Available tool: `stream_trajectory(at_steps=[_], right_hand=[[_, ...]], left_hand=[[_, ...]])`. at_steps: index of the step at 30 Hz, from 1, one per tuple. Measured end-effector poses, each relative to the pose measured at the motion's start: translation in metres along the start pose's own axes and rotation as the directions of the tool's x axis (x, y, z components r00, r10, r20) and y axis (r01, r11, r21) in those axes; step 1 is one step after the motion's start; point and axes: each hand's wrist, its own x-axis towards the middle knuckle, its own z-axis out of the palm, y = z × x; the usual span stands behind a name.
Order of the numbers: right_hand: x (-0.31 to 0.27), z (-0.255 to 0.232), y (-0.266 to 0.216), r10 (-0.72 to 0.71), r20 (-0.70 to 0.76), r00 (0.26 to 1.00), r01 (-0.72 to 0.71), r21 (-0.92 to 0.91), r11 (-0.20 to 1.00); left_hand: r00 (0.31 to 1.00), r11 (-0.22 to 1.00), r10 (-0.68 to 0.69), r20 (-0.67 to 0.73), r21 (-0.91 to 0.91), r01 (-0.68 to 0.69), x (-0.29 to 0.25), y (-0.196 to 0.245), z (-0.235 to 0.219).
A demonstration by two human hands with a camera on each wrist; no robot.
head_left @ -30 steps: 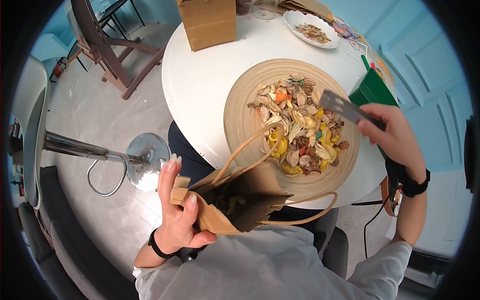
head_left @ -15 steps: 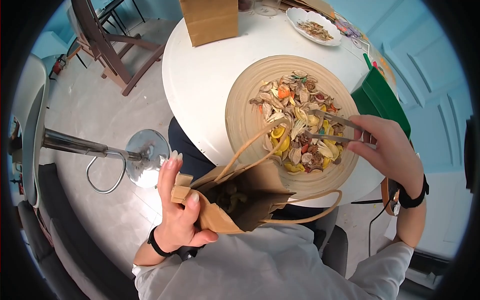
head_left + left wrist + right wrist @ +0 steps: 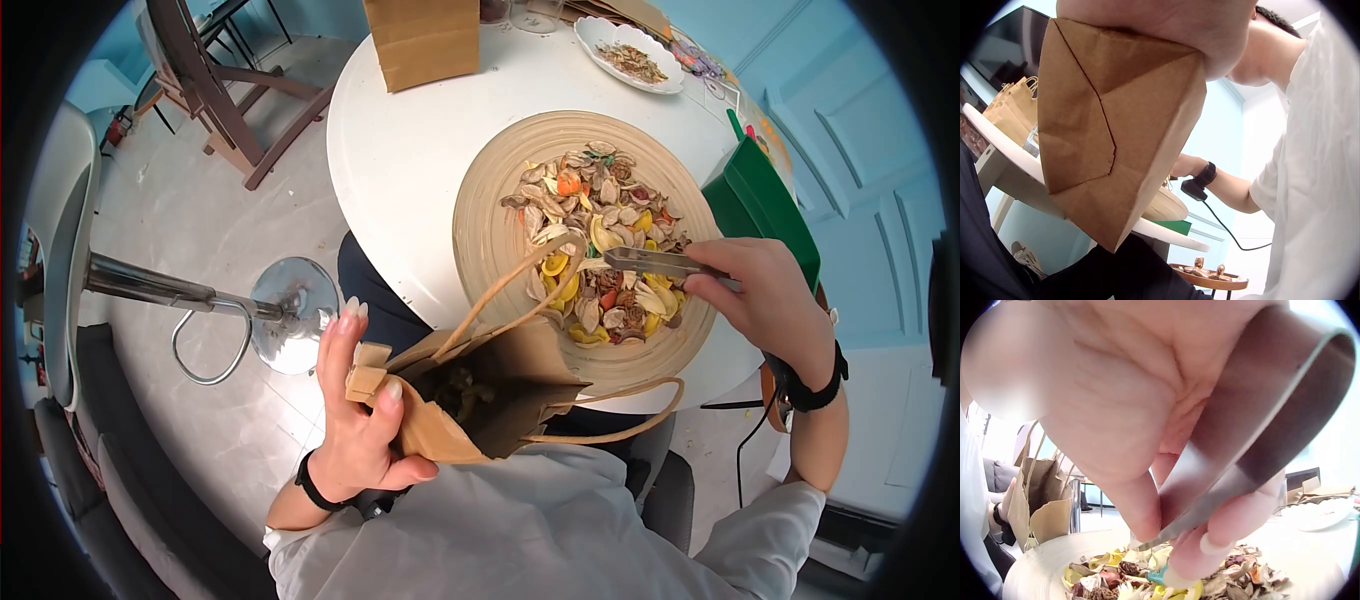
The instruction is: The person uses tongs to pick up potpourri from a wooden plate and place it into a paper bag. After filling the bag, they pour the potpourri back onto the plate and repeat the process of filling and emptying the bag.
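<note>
My left hand [image 3: 350, 435] holds an open brown paper bag [image 3: 430, 432] with twisted paper handles at its rim, tilted over my lap. Inside the bag a dim greenish clump [image 3: 463, 392] shows. The bag's folded base [image 3: 1085, 137] fills much of the left wrist view. In my right hand [image 3: 780, 295] I pinch metal tongs [image 3: 655, 263], their arms pressed together. The tongs' tips are at a pale piece over a heap of dried petals and cones [image 3: 605, 190]. This potpourri lies on a round wooden plate [image 3: 490, 190].
On the white round table [image 3: 390, 190] stand another paper bag [image 3: 425, 45] and a white dish [image 3: 668, 82] of dried bits. A green container [image 3: 765, 205] sits right of the plate. A metal-based stool [image 3: 290, 320] is at the left.
My right hand has brought the tongs down from the plate's right edge to the potpourri. Their arms spread half a second ago and are now squeezed together. My left hand and the bag stay nearly still.
</note>
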Motion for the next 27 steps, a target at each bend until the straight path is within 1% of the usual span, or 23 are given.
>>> stream_trajectory(at_steps=[1, 3, 4, 6, 7, 9, 10, 12, 15, 16, 18, 20, 22, 23, 25, 26, 27], right_hand=[[-0.001, -0.002, 0.001, -0.001, 0.001, 1.0, 0.001, -0.001, 1.0], [-0.004, -0.008, 0.001, 0.133, 0.037, 0.99, -0.136, 0.089, 0.987], [-0.005, -0.011, 0.001, 0.132, 0.038, 0.99, -0.135, 0.088, 0.987], [-0.007, -0.017, 0.0, 0.254, 0.035, 0.967, -0.256, 0.189, 0.948], [-0.008, -0.017, 0.002, 0.254, 0.036, 0.966, -0.257, 0.187, 0.948], [-0.011, -0.018, 0.007, 0.358, 0.051, 0.932, -0.351, 0.372, 0.859], [-0.012, -0.018, 0.009, 0.358, 0.051, 0.932, -0.351, 0.37, 0.86], [-0.012, -0.017, 0.012, 0.385, 0.071, 0.92, -0.375, 0.443, 0.815], [-0.009, -0.012, 0.011, 0.376, 0.086, 0.923, -0.372, 0.452, 0.81], [-0.008, -0.009, 0.011, 0.376, 0.088, 0.922, -0.373, 0.453, 0.81], [-0.003, -0.002, 0.01, 0.264, 0.008, 0.965, -0.254, 0.297, 0.92], [0.001, 0.0, 0.005, 0.279, 0.018, 0.96, -0.272, 0.288, 0.918], [0.004, 0.0, -0.004, 0.27, -0.071, 0.96, -0.266, 0.06, 0.962], [0.004, 0.0, -0.005, 0.268, -0.068, 0.961, -0.264, 0.059, 0.963], [0.001, 0.002, -0.008, 0.259, -0.178, 0.949, -0.252, 0.062, 0.966], [0.0, 0.002, -0.012, 0.258, -0.174, 0.95, -0.251, 0.061, 0.966], [-0.002, 0.001, -0.018, 0.258, -0.122, 0.958, -0.25, 0.078, 0.965]], left_hand=[[1.0, 1.0, -0.003, -0.005, 0.002, 0.003, 0.0, 0.0, 0.0], [1.0, 1.0, 0.001, 0.001, 0.003, -0.001, -0.001, 0.0, -0.001], [1.0, 1.0, 0.006, 0.007, 0.004, -0.006, -0.001, 0.0, -0.001], [1.0, 1.0, 0.006, 0.008, 0.01, -0.006, -0.001, 0.0, -0.001], [1.0, 1.0, 0.009, 0.011, 0.015, -0.009, -0.001, 0.0, -0.001], [1.0, 1.0, 0.005, 0.008, 0.009, -0.006, 0.0, 0.0, -0.001], [1.0, 1.0, 0.003, 0.007, 0.005, -0.003, 0.0, 0.0, -0.001], [1.0, 1.0, 0.004, 0.005, 0.007, -0.004, 0.0, -0.001, -0.001], [1.0, 1.0, 0.002, 0.005, 0.006, -0.002, 0.0, -0.001, -0.001], [1.0, 1.0, 0.001, 0.006, 0.002, -0.001, 0.0, -0.001, -0.001], [1.0, 1.0, -0.005, 0.003, 0.003, 0.005, 0.0, 0.0, 0.0], [1.0, 1.0, -0.009, 0.0, 0.006, 0.009, 0.0, 0.0, 0.0], [1.0, 1.0, -0.007, 0.001, 0.011, 0.007, -0.001, 0.0, -0.001], [1.0, 1.0, -0.011, 0.001, 0.011, 0.011, -0.001, 0.0, -0.001], [1.0, 1.0, -0.004, -0.005, 0.009, 0.004, -0.001, 0.0, 0.0], [1.0, 1.0, -0.008, -0.005, 0.008, 0.008, -0.001, 0.0, 0.0], [1.0, 1.0, -0.007, -0.003, 0.007, 0.007, -0.001, 0.0, -0.001]])
